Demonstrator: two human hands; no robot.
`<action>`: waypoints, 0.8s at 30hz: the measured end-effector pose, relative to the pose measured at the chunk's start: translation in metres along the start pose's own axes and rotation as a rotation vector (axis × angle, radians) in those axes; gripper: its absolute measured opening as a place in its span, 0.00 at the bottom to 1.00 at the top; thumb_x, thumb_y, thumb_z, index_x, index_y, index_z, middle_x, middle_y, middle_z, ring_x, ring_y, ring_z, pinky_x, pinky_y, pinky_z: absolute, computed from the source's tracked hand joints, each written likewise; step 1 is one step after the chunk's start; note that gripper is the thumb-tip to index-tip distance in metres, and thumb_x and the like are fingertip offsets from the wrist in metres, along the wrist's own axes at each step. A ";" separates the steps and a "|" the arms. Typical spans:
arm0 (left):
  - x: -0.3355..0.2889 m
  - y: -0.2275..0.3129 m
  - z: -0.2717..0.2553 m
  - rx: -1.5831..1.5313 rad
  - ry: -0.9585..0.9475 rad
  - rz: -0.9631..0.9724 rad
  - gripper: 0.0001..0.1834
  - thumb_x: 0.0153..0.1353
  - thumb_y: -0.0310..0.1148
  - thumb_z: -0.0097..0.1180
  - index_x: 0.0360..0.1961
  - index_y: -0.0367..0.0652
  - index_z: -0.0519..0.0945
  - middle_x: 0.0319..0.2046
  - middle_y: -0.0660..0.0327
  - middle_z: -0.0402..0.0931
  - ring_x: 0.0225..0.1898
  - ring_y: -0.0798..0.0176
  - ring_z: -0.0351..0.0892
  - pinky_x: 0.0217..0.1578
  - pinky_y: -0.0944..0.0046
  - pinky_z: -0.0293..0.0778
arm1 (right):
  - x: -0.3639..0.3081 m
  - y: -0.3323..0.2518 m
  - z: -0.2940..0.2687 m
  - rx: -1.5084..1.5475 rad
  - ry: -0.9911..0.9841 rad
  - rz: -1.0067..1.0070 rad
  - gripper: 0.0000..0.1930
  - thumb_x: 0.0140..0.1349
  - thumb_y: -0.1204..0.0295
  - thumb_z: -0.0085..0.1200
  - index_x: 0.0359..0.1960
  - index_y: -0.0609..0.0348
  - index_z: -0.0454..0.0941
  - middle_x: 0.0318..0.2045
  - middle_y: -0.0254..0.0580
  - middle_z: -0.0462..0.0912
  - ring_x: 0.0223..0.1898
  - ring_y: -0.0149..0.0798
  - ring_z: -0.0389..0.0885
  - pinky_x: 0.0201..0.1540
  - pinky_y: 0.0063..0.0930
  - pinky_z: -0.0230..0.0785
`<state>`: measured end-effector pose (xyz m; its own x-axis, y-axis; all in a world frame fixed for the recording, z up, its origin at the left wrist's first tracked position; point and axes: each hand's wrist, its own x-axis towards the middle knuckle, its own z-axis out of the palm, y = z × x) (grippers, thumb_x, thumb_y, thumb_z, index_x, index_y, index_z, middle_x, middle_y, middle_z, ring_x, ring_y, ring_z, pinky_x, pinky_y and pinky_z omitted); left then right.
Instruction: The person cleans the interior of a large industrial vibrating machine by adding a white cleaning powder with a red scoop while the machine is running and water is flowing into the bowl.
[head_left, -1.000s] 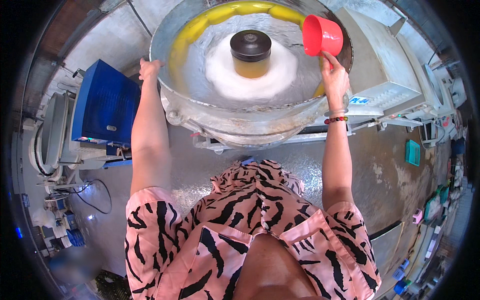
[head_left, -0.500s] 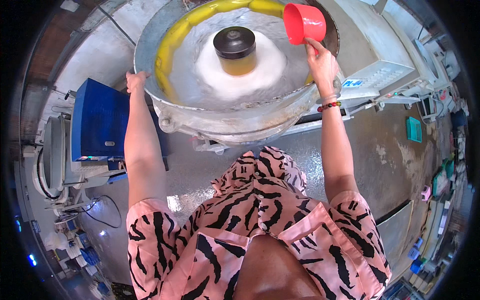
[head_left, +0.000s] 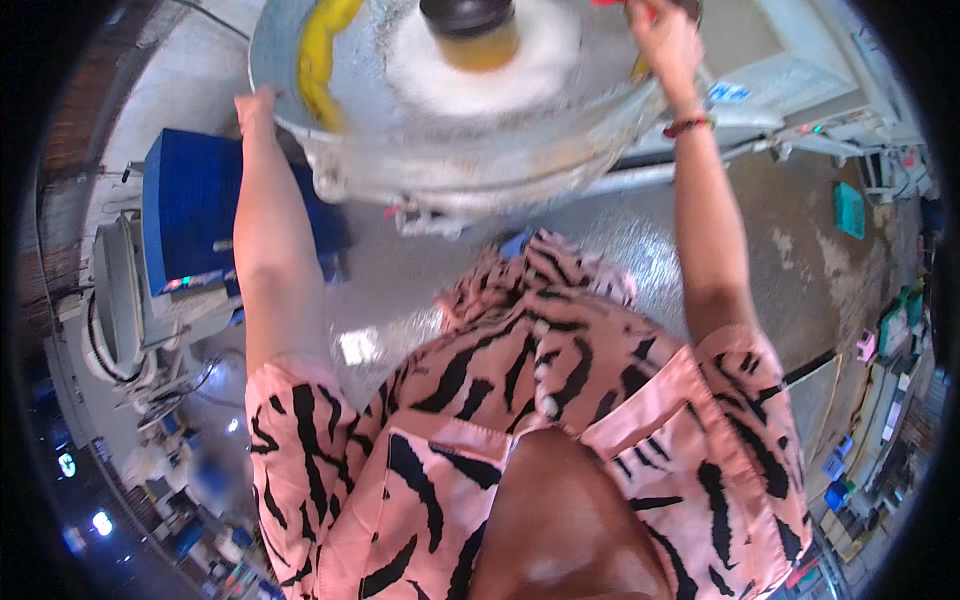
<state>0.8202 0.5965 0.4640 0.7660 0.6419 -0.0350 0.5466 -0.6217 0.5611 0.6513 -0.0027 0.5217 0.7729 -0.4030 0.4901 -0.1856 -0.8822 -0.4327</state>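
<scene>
A large round metal tub (head_left: 470,165) fills the top of the view, with a yellow padded ring (head_left: 318,70) along its inner wall. At its middle stands a dark-capped post (head_left: 470,40) with a yellowish base, ringed by a white mass (head_left: 450,88). My left hand (head_left: 257,108) grips the tub's rim at the left. Over the right side of the rim, my right hand (head_left: 668,45) is closed on a red plastic cup (head_left: 606,2); most of the cup lies beyond the top edge.
To the left stands a blue cabinet (head_left: 190,215) beside another round machine (head_left: 122,300). A pale machine housing (head_left: 815,60) is at the right. A teal basket (head_left: 849,209) sits on the wet-looking floor (head_left: 790,260) at the right.
The view has shifted, so the tub sits higher in the picture and its far part is cut off. The red cup has gone mostly out of the top edge. My left hand stays at the rim.
</scene>
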 end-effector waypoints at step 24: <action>-0.028 0.034 0.009 0.751 -0.033 0.482 0.19 0.55 0.43 0.45 0.40 0.40 0.77 0.42 0.48 0.73 0.47 0.53 0.72 0.46 0.56 0.68 | 0.021 0.039 0.017 -0.029 -0.051 -0.081 0.19 0.51 0.45 0.48 0.43 0.31 0.75 0.27 0.41 0.80 0.30 0.35 0.78 0.32 0.29 0.67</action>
<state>0.8205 0.5536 0.4765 0.9728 0.2291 0.0343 0.2316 -0.9581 -0.1683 0.6706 -0.0412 0.5028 0.8158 -0.3180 0.4831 -0.1385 -0.9184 -0.3706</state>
